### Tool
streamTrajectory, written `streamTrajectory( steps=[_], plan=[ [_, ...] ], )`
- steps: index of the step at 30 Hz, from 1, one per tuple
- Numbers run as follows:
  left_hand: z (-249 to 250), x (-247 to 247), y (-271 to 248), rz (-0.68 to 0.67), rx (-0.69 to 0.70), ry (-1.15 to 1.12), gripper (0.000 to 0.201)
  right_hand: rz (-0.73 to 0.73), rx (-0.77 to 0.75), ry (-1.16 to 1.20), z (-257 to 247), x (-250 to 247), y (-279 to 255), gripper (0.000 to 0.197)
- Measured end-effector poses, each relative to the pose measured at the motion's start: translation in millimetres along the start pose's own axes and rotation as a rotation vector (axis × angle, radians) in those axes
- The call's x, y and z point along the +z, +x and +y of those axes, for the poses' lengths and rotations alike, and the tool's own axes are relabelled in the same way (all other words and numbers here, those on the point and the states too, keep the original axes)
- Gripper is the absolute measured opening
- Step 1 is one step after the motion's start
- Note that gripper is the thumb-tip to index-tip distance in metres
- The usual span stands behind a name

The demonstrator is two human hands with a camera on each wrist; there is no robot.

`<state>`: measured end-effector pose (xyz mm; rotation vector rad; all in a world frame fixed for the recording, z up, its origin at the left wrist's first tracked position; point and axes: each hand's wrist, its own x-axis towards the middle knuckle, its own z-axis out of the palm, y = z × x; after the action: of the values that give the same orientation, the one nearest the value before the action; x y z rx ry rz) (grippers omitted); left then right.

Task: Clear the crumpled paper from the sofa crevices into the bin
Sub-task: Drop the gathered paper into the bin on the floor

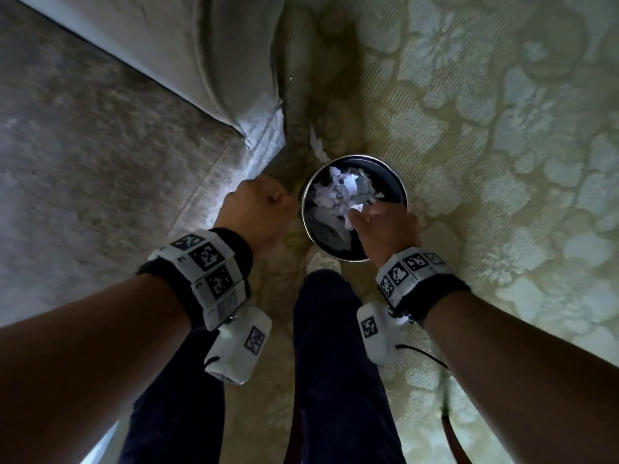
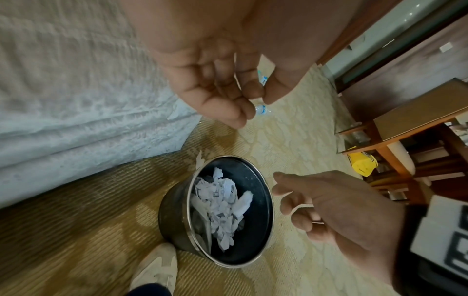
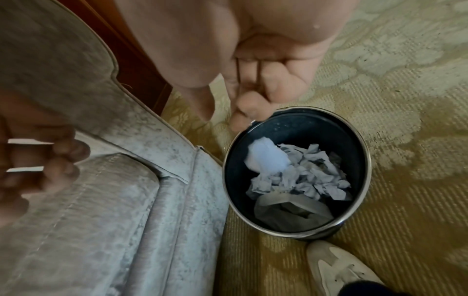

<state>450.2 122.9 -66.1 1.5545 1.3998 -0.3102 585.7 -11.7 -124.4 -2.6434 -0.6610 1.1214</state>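
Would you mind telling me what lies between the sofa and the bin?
Only a narrow strip of patterned carpet separates the sofa from the bin, seen best in the right wrist view; a paper scrap lies nearby.

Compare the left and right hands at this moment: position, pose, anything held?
The right hand hovers over the open bin; the left hand is off its rim, nearer the sofa. Right fingers are spread loosely, with a paper wad dropping below them; left fingers are curled inward more. Shared: neither holds anything, and both wear marker-tagged wristbands.
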Motion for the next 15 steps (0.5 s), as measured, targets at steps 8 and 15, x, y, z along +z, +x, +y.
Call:
streamTrajectory(
  steps=[8,15],
  plan=[
    [10.4,0.9,-12.9,0.064,-0.019,-0.08,0.021,-0.046,-0.082,-0.045,-19.2,-31.0,-4.2,0.02],
    [-36.5,-51.1,-36.9,0.175,-0.054,-0.225,0.024,-0.063,-0.33,-0.131,-105.9,-29.3,-26.4,0.019]
  ],
)
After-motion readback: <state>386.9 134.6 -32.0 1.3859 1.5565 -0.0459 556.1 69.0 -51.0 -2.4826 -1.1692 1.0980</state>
